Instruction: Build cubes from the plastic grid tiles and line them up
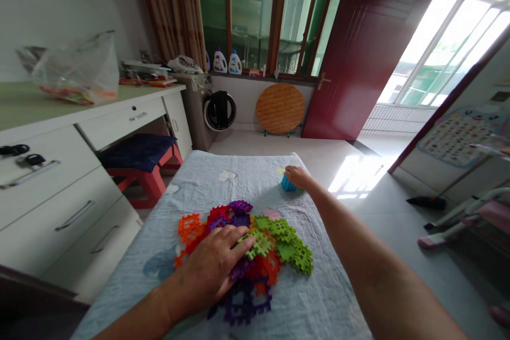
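A heap of plastic interlocking tiles lies on the cloth-covered table (187,175). My left hand (207,263) rests on this heap, fingers stretched and the thumb apart, touching a light green tile (261,244). Around it lie orange tiles (189,227), purple tiles (241,206) and dark purple tiles (243,303). More green tiles (287,231) spread along the heap's right side. At the table's far right, my right hand (298,176) closes over the top of a blue stack of tiles (287,184). A bit of yellow (281,171) shows beside that stack.
A white desk (119,127) with a plastic bag (85,71) stands at left, a red stool (149,183) beneath it. Behind are a washing machine (197,109), a round wooden tabletop (280,109) leaning on the wall, and a dark red door (358,53).
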The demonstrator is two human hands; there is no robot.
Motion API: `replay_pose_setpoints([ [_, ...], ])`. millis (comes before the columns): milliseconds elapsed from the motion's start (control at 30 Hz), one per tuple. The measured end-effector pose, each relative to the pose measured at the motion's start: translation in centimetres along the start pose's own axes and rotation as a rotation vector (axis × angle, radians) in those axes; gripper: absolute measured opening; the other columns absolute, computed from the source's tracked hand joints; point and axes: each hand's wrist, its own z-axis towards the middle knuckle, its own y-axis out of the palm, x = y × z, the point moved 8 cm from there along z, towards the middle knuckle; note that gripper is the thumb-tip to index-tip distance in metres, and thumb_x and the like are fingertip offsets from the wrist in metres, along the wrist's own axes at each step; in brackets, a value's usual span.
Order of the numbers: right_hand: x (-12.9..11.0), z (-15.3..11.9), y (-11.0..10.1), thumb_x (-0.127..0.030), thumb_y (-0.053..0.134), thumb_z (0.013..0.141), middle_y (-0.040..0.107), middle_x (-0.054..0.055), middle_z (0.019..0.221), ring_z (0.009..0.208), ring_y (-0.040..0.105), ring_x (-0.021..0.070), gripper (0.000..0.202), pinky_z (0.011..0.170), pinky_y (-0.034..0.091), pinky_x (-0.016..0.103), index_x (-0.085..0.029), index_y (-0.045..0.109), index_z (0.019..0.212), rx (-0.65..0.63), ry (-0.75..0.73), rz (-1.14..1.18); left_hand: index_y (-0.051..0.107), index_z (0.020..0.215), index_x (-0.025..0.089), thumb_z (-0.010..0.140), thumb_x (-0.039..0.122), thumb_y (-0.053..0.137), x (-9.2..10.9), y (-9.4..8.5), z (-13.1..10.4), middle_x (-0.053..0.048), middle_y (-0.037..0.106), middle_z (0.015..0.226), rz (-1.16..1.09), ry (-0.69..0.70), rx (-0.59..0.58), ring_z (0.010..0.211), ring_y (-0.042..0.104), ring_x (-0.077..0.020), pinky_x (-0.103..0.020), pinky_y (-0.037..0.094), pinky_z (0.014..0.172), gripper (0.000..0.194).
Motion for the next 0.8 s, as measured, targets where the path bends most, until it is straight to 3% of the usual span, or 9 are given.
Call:
replay_pose_setpoints([
  [133, -2.7, -2.1, 1.2, -0.023, 0.052, 0.082, 0.068, 0.012, 0.082, 0.076, 0.062, 0.0211, 0.017, 0.069, 0.039, 0.029, -0.015, 0.067, 0.080, -0.118, -0.059, -0.046, 0.036, 0.138, 0.035, 0.081, 0.022, 0.052, -2.3, -0.6, -2.1, -0.002, 0.045, 0.141, -0.046, -0.103, 0.127, 0.127, 0.041, -0.0250, -0.043, 0.031, 0.109, 0.060],
  [267, -4.9, -4.8, 1.1, -0.037, 0.053, 0.085, 0.068, 0.010, 0.092, 0.086, 0.061, 0.0203, 0.025, 0.079, 0.039, 0.029, -0.018, 0.066, 0.094, -0.157, -0.135, -0.050, 0.028, 0.140, 0.035, 0.089, 0.033, 0.044, -4.8, -2.0, -3.8, -0.002, 0.043, 0.141, -0.134, -0.249, 0.326, 0.130, 0.039, -0.0235, -0.041, 0.034, 0.109, 0.053],
  [400, -4.2, -5.7, 0.9, -0.048, 0.052, 0.083, 0.060, 0.012, 0.116, 0.108, 0.053, 0.0242, 0.047, 0.092, 0.036, 0.033, -0.017, 0.057, 0.117, -0.172, -0.088, 0.008, 0.026, 0.140, 0.034, 0.086, 0.041, 0.050, -6.9, -2.4, -5.8, -0.006, 0.035, 0.144, -0.112, -0.369, 0.474, 0.134, 0.032, -0.0278, -0.048, 0.031, 0.110, 0.059],
  [467, -3.3, -5.8, 1.8, -0.057, 0.062, 0.072, 0.050, 0.015, 0.130, 0.119, 0.045, 0.0297, 0.072, 0.096, 0.034, 0.038, -0.016, 0.048, 0.129, -0.248, -0.029, 0.012, 0.025, 0.141, 0.032, 0.079, 0.048, 0.058, -7.6, -1.9, -6.7, -0.009, 0.031, 0.146, -0.079, -0.384, 0.472, 0.134, 0.030, -0.0321, -0.052, 0.031, 0.108, 0.072],
  [567, -2.8, -5.8, 2.9, -0.065, 0.070, 0.056, 0.042, 0.018, 0.136, 0.123, 0.039, 0.0357, 0.101, 0.097, 0.033, 0.043, -0.016, 0.037, 0.138, -0.315, 0.004, -0.009, 0.018, 0.144, 0.030, 0.069, 0.055, 0.067, -7.9, -0.4, -7.7, -0.012, 0.027, 0.148, -0.074, -0.351, 0.379, 0.134, 0.029, -0.0368, -0.054, 0.033, 0.105, 0.093],
  [700, -2.5, -5.5, 2.9, -0.066, 0.073, 0.049, 0.042, 0.018, 0.132, 0.119, 0.039, 0.0392, 0.100, 0.096, 0.033, 0.048, -0.018, 0.044, 0.131, -0.251, 0.055, -0.098, 0.014, 0.146, 0.031, 0.060, 0.054, 0.073, -7.5, 1.6, -8.5, -0.014, 0.027, 0.149, -0.073, -0.329, 0.251, 0.132, 0.032, -0.0397, -0.055, 0.036, 0.102, 0.107],
  [800, -2.4, -5.3, 3.5, -0.066, 0.073, 0.047, 0.035, 0.019, 0.137, 0.125, 0.030, 0.0417, 0.096, 0.099, 0.028, 0.049, -0.016, 0.049, 0.125, -0.268, 0.082, -0.135, 0.016, 0.146, 0.032, 0.057, 0.047, 0.077, -6.9, 2.2, -8.2, -0.014, 0.026, 0.150, -0.051, -0.339, 0.225, 0.133, 0.031, -0.0391, -0.054, 0.035, 0.103, 0.109],
])
